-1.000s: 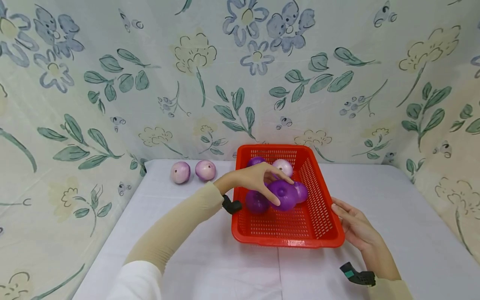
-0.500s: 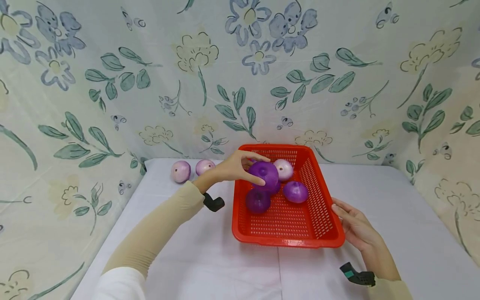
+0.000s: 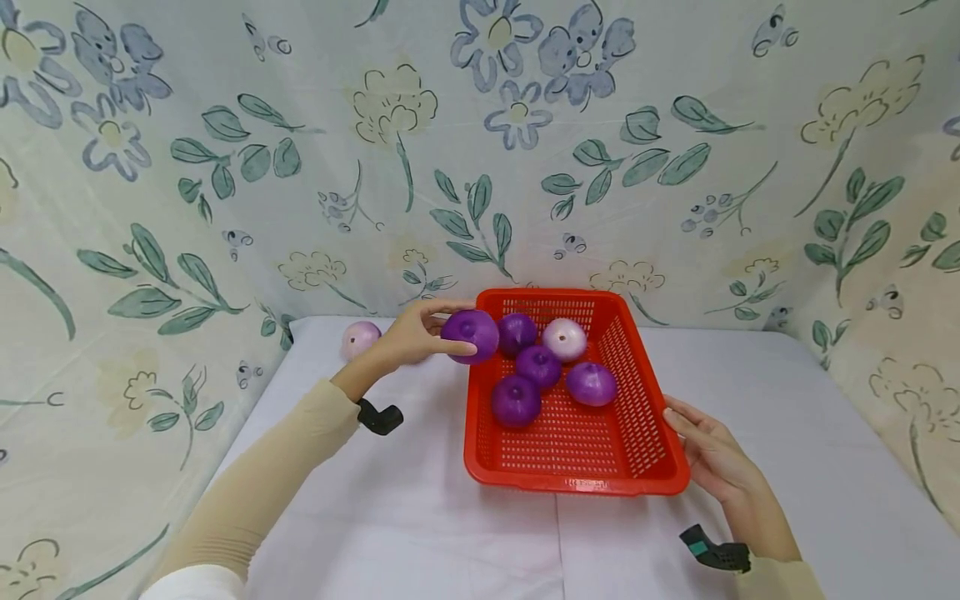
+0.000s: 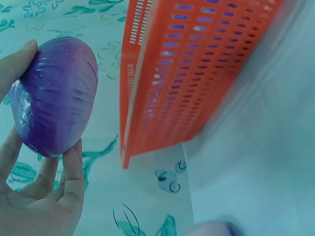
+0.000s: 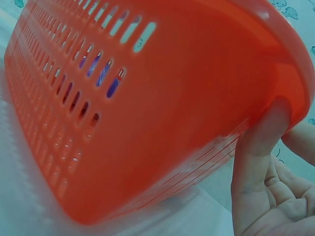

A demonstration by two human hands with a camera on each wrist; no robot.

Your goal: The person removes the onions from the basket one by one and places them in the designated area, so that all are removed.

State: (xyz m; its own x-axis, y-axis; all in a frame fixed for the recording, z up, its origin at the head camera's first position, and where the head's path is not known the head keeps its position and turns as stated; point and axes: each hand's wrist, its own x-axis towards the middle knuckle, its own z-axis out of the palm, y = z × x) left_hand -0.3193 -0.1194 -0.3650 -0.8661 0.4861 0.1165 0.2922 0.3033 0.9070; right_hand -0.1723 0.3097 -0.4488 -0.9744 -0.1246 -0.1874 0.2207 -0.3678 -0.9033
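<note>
A glossy purple onion [image 3: 476, 333] is in my left hand [image 3: 408, 335], thumb on one side and fingers on the other, at the left rim of the red plastic basket [image 3: 585, 483]. In the left wrist view the onion [image 4: 59, 98] is raised beside the basket's perforated wall [image 4: 192, 69]. My right hand [image 3: 720, 458] grips the basket's right rim near the front corner; the right wrist view shows the thumb [image 5: 261, 152] up under that rim. Inside the basket lie several purple onions [image 3: 516, 401] and a pale pinkish-white onion [image 3: 565, 339].
To the left of the basket, a pale pink onion [image 3: 360, 339] lies near the back of the white-covered table [image 3: 420, 517]. A second one beside it is mostly hidden behind my left hand. Floral cloth [image 3: 420, 167] hangs along the back and sides.
My left hand has carried the purple onion leftward from over the middle of the basket to its left rim, uncovering the onions inside. My right hand and the basket have stayed put.
</note>
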